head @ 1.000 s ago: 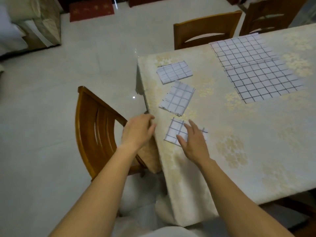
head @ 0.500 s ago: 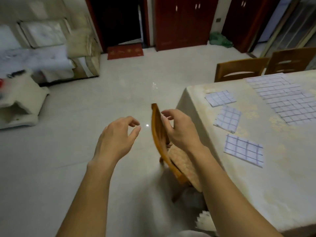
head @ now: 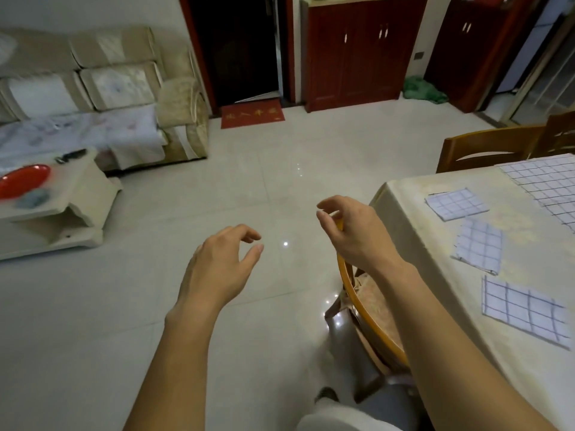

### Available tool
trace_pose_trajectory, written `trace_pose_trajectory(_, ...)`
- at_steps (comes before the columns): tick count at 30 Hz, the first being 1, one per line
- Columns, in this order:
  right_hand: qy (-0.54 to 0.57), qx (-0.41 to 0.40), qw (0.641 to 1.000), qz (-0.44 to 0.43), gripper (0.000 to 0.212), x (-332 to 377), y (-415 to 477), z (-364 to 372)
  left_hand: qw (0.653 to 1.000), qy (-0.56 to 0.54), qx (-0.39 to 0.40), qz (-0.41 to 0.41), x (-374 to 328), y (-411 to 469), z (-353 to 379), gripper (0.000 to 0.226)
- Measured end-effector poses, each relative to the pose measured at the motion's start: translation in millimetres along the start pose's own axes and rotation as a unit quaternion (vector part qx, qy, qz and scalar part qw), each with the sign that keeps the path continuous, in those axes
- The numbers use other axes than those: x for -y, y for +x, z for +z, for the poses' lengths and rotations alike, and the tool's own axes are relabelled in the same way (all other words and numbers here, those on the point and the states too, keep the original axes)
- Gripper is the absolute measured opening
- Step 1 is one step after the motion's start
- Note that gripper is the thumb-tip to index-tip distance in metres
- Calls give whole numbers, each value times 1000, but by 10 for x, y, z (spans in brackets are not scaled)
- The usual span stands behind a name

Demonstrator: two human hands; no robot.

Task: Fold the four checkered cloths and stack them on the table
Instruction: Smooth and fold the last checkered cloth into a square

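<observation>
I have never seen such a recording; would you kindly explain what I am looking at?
There is no machine: a person wears a wide-angle camera on the head, looking down at their bare arms. The left hand hangs loosely curled over the floor, holding nothing. The right hand hovers by the back of a wooden chair; whether it touches it, I cannot tell. On the table at right lie three folded checkered cloths, apart: the far cloth, the middle cloth, the near cloth. Beyond them lies unfolded checkered cloth, cut off by the frame.

Far folded cloth, middle folded cloth and near folded cloth lie apart on the bench. The spread cloth, white with dark grid, lies flat beyond.
</observation>
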State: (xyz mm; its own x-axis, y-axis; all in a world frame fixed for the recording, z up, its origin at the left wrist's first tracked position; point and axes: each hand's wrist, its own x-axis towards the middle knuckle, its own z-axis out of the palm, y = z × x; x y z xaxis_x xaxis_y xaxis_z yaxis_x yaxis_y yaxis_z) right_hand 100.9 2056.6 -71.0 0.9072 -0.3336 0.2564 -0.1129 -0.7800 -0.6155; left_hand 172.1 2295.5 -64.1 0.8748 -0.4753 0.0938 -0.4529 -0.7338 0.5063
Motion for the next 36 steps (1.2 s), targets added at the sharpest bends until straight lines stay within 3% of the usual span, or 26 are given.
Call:
trace_pose_trajectory(15, 56, -42, 995, 72, 26, -569, 2263, 388, 999, 16, 3, 37, 87, 2526, -79, 15)
trace_pose_trajectory(28, 15, -114, 968, 225, 19, -1622, 3659, 509, 975, -2, 127, 182, -117, 5058, 860, 22)
trace_pose_trajectory(36, -32, -176, 939, 292, 18, -1763, 4928, 516, 941, -19, 167, 294, -372, 6854, 928, 23)
